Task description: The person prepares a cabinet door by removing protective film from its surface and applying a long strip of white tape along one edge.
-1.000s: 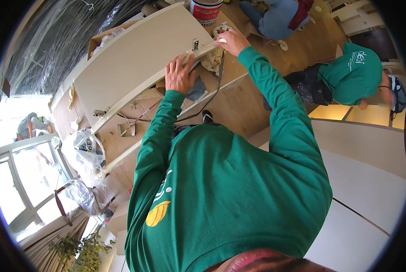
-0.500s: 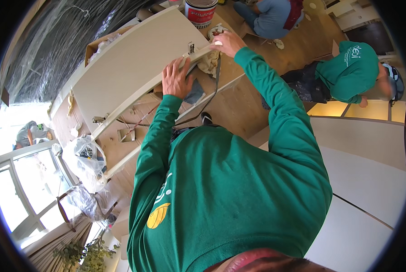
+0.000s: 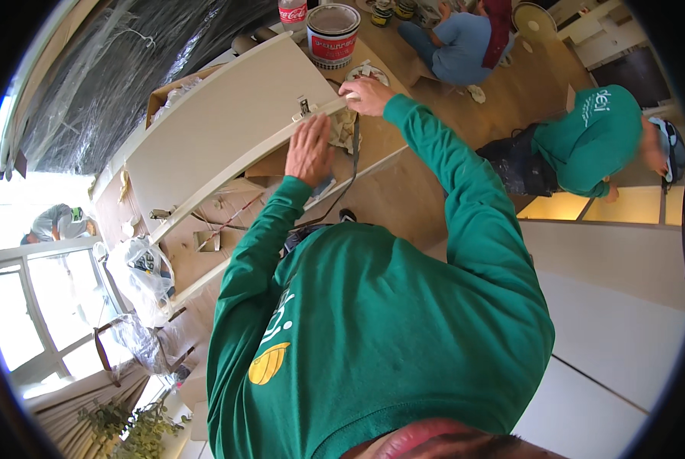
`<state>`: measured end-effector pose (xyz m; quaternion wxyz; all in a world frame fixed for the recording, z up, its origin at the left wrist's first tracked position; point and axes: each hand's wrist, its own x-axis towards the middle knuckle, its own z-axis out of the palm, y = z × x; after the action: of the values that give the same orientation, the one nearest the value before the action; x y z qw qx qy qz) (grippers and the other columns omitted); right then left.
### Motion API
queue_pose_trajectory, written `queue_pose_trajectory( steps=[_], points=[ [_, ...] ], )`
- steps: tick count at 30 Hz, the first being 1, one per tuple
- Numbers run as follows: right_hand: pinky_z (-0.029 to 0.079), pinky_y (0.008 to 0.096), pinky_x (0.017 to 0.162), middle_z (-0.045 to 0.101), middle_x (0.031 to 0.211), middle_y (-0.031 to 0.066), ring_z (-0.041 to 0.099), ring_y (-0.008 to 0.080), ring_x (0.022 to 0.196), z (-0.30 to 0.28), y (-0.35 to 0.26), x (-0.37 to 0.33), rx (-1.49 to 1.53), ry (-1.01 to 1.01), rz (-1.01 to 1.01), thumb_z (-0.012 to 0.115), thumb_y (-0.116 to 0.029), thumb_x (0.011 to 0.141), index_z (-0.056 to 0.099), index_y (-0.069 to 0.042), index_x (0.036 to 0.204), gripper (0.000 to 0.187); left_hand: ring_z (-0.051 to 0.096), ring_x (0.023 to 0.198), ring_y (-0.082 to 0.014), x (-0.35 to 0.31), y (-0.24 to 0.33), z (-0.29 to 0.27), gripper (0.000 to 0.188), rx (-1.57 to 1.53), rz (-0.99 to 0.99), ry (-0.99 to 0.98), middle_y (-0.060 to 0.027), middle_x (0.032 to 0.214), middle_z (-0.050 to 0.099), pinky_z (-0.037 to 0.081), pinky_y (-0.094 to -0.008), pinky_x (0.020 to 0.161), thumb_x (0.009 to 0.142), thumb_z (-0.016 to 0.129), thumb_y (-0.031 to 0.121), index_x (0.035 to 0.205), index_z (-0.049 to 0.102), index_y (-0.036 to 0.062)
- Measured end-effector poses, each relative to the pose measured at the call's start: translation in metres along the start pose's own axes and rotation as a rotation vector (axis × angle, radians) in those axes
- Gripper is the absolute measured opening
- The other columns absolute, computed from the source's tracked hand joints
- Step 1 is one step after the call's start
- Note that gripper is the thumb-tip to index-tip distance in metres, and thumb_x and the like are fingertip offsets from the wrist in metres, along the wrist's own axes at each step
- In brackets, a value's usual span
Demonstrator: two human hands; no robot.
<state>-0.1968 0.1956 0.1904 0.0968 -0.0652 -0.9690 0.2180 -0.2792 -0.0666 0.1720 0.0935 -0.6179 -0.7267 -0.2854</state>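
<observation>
A large cream cabinet door panel (image 3: 228,115) lies on the worktable, metal hinges (image 3: 304,105) along its near edge. My right hand (image 3: 369,96) is at the panel's right corner, fingers closed in a pinch on a small white piece (image 3: 351,96) whose kind I cannot make out. Beside the near edge, my left hand (image 3: 309,149) is open with its fingers stretched out, slightly blurred. Whether it touches the edge I cannot tell. A crumpled beige cloth (image 3: 344,131) and a dark strap lie just below my right hand.
Beyond the panel stand a large paint can (image 3: 333,37), a bottle (image 3: 292,14) and a stained round dish (image 3: 368,74). A plastic bag (image 3: 140,271) hangs at the left. One co-worker (image 3: 587,138) bends at the right; another (image 3: 465,46) sits farther back.
My left hand has lifted from the panel's edge and shifted right, its fingers straighter. My right hand stays at the corner. The view has shifted slightly, showing more behind the paint can.
</observation>
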Motion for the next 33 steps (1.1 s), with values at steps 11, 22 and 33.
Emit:
queue_pose_trajectory(
  steps=[11,22,33],
  points=[
    [0.051,0.045,0.087,0.07,0.092,0.0102,0.064,0.0316,0.097,-0.017,-0.008,0.017,-0.225,0.004,-0.144,0.067,-0.025,0.08,0.068,-0.011,0.092,0.018,0.043,0.14,-0.0302,0.03,0.023,0.03,0.075,0.171,-0.157,-0.002,-0.0122,0.153,0.045,0.032,-0.0469,0.118,0.081,0.069,0.017,0.15,0.043,0.0048],
    [0.051,0.0445,0.086,0.069,0.092,0.0097,0.063,0.0313,0.097,-0.008,0.0,0.009,-0.138,-0.005,-0.071,0.066,-0.022,0.081,0.064,-0.011,0.094,0.017,0.043,0.141,-0.0301,0.031,0.027,0.032,0.076,0.158,-0.159,0.014,-0.0128,0.153,0.045,0.032,-0.0459,0.118,0.078,0.071,0.012,0.149,0.044,0.0037],
    [0.048,0.0438,0.084,0.065,0.087,0.0117,0.063,0.0325,0.089,-0.013,0.002,0.01,-0.065,0.051,-0.124,0.065,-0.017,0.081,0.063,-0.008,0.09,0.013,0.043,0.141,-0.0302,0.032,0.027,0.03,0.076,0.16,-0.156,0.012,-0.013,0.154,0.045,0.032,-0.0461,0.119,0.078,0.07,0.011,0.149,0.044,0.0038]
  ],
)
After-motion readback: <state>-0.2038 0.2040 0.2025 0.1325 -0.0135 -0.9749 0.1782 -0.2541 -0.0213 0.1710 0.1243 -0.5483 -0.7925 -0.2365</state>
